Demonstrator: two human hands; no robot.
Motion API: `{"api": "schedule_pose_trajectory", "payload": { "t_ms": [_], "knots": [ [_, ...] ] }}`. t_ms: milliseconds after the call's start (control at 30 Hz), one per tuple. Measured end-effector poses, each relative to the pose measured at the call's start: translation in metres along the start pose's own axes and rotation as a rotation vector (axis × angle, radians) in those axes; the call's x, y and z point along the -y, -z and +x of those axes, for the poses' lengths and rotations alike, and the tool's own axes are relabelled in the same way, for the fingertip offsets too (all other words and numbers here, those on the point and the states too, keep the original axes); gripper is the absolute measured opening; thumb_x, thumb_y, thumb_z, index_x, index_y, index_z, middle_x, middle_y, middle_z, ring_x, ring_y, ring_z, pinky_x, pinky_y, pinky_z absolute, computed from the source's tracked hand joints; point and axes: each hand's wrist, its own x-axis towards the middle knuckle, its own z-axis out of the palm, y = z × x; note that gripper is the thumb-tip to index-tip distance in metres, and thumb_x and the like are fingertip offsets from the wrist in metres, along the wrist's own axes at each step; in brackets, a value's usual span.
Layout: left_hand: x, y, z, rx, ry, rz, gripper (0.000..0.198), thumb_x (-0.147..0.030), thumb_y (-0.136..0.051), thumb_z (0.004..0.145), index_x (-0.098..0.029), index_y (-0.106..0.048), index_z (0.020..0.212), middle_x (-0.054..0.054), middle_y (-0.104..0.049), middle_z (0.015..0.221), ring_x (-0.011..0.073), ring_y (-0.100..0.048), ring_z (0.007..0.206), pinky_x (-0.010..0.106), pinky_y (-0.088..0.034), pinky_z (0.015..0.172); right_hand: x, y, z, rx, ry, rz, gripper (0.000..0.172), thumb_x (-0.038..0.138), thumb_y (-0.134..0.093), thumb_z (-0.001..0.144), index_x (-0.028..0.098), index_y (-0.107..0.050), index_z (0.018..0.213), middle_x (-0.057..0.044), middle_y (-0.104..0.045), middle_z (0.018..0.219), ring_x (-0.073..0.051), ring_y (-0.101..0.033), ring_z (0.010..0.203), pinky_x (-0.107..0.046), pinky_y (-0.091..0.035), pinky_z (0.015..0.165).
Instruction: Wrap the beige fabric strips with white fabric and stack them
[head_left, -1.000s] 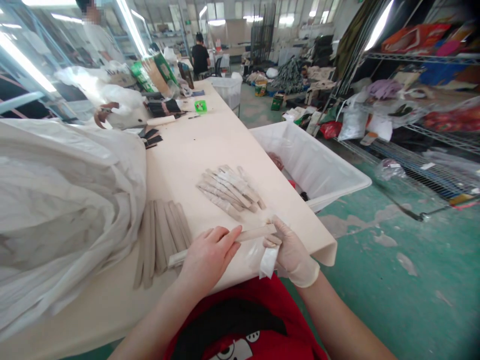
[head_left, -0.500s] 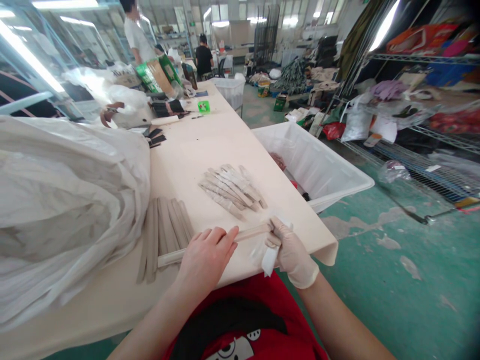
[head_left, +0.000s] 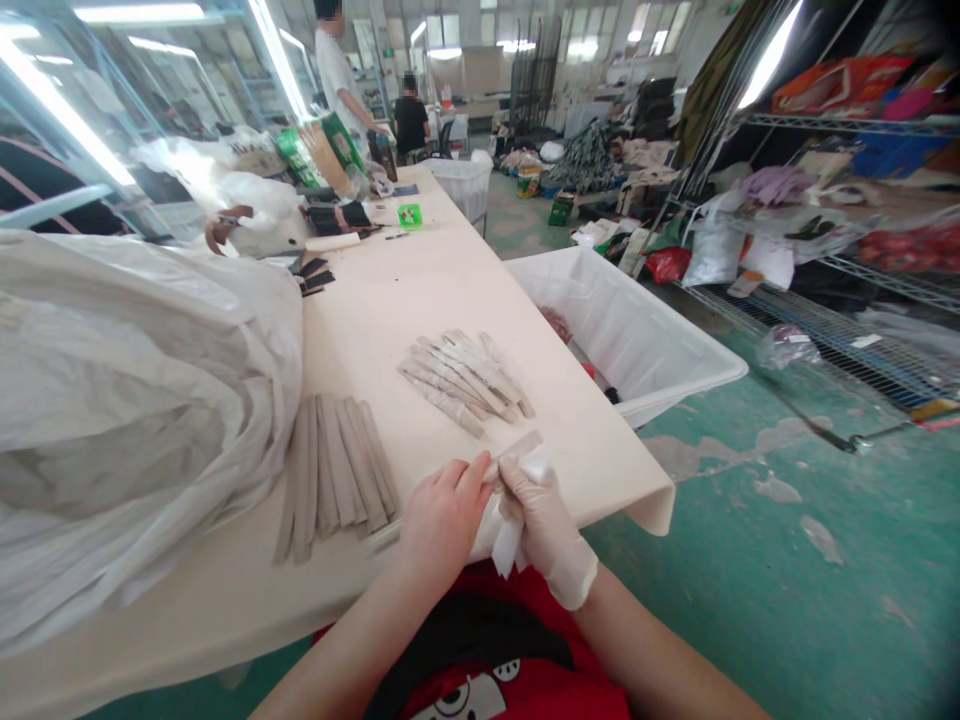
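My bare left hand [head_left: 444, 522] is closed on a long, flat beige strip [head_left: 384, 537], whose end sticks out to the left over the table edge. My right hand [head_left: 546, 530], in a pale glove, pinches the same strip close beside the left fingers. A crumpled white piece of tissue or cloth [head_left: 508, 545] hangs from the right hand. Left of my hands lies a row of grey-beige strips [head_left: 334, 465] side by side. Beyond my hands, a fan of strips [head_left: 465, 375] with whitish, wrapped-looking surfaces rests on the table.
A large pale fabric or plastic heap [head_left: 142, 420] covers the left of the cream table [head_left: 420, 300]. A white plastic bin [head_left: 660, 345] stands against its right side. Wire shelves [head_left: 847, 310] are farther right. Two people are in the background, one standing, one seated.
My hands have come closer together; the right moved left along the strip and the left moved slightly right. The strip's left end has shifted right, off the row. The standing person moved right.
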Motion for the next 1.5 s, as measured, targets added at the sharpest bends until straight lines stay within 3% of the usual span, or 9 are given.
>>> {"api": "schedule_pose_trajectory", "payload": {
  "t_ms": [167,400,500,600,800,933,1100,1367,1500],
  "knots": [
    [0.016,0.006,-0.003,0.292,0.178,-0.491,0.038,-0.035,-0.04,0.088,-0.019,-0.049,0.121,0.0,-0.062,0.071,0.0163,-0.058,0.069,0.026,-0.042,0.064,0.004,0.006,0.007,-0.165,0.086,-0.004,0.032,0.041,-0.075,0.063,0.019,-0.062,0.083,-0.002,-0.068,0.077,-0.017,-0.06,0.06,-0.028,-0.047,0.051],
    [0.025,-0.002,-0.003,0.202,0.229,-0.712,0.034,-0.041,-0.039,0.086,-0.018,-0.054,0.107,-0.004,-0.052,0.063,0.0133,-0.049,0.06,0.023,-0.036,0.057,-0.014,0.003,-0.009,0.058,-0.023,-0.252,0.031,0.045,-0.074,0.063,0.017,-0.064,0.07,0.001,-0.06,0.059,-0.011,-0.052,0.053,-0.023,-0.043,0.05],
    [0.029,0.002,-0.01,0.304,0.217,-0.728,0.031,-0.043,-0.039,0.085,-0.019,-0.056,0.096,-0.006,-0.047,0.058,0.0121,-0.044,0.056,0.022,-0.032,0.054,0.006,0.011,0.003,-0.087,-0.034,0.023,0.035,0.048,-0.075,0.059,0.019,-0.06,0.071,0.007,-0.049,0.049,-0.006,-0.039,0.04,-0.019,-0.034,0.038],
    [0.025,0.001,-0.012,0.331,0.202,-0.686,0.032,-0.039,-0.039,0.085,-0.018,-0.055,0.105,-0.005,-0.046,0.059,0.0126,-0.043,0.057,0.023,-0.032,0.056,0.018,0.011,0.013,-0.199,-0.033,0.138,0.034,0.042,-0.08,0.054,0.018,-0.058,0.066,0.009,-0.042,0.043,-0.004,-0.032,0.035,-0.017,-0.028,0.034],
    [0.012,-0.017,-0.003,0.259,0.187,-0.728,0.039,-0.037,-0.037,0.087,-0.016,-0.044,0.119,-0.006,-0.045,0.06,0.013,-0.042,0.057,0.024,-0.031,0.057,-0.014,-0.008,-0.006,-0.095,-0.033,-0.058,0.033,0.041,-0.076,0.061,0.015,-0.064,0.078,0.0,-0.058,0.055,-0.012,-0.048,0.044,-0.024,-0.037,0.039],
    [0.015,-0.015,-0.006,0.274,0.201,-0.76,0.034,-0.038,-0.039,0.087,-0.017,-0.047,0.113,-0.006,-0.045,0.059,0.0125,-0.043,0.057,0.023,-0.031,0.056,-0.016,0.006,-0.006,-0.021,-0.008,-0.085,0.033,0.042,-0.074,0.064,0.018,-0.064,0.085,-0.001,-0.062,0.063,-0.014,-0.056,0.054,-0.025,-0.044,0.047],
    [0.018,-0.002,-0.012,0.366,0.173,-0.701,0.026,-0.036,-0.04,0.086,-0.019,-0.055,0.098,-0.005,-0.045,0.06,0.0125,-0.043,0.059,0.023,-0.031,0.056,0.013,0.029,0.019,-0.219,0.123,0.07,0.036,0.05,-0.066,0.069,0.021,-0.066,0.09,-0.002,-0.067,0.088,-0.016,-0.062,0.078,-0.026,-0.051,0.064],
    [0.016,-0.01,-0.016,0.407,0.18,-0.718,0.029,-0.039,-0.039,0.087,-0.019,-0.055,0.1,-0.004,-0.048,0.065,0.012,-0.043,0.061,0.023,-0.03,0.057,0.025,0.031,0.031,-0.418,0.467,-0.173,0.053,0.039,-0.073,0.062,0.017,-0.062,0.109,0.005,-0.058,0.063,-0.007,-0.047,0.052,-0.021,-0.039,0.05],
    [0.016,-0.015,-0.018,0.398,0.195,-0.722,0.03,-0.038,-0.039,0.086,-0.019,-0.054,0.103,-0.004,-0.048,0.065,0.0121,-0.042,0.06,0.023,-0.031,0.058,0.017,0.03,0.026,-0.503,0.368,-0.218,0.046,0.044,-0.075,0.059,0.013,-0.066,0.092,0.004,-0.056,0.057,-0.009,-0.047,0.051,-0.022,-0.039,0.048]
  ]
}}
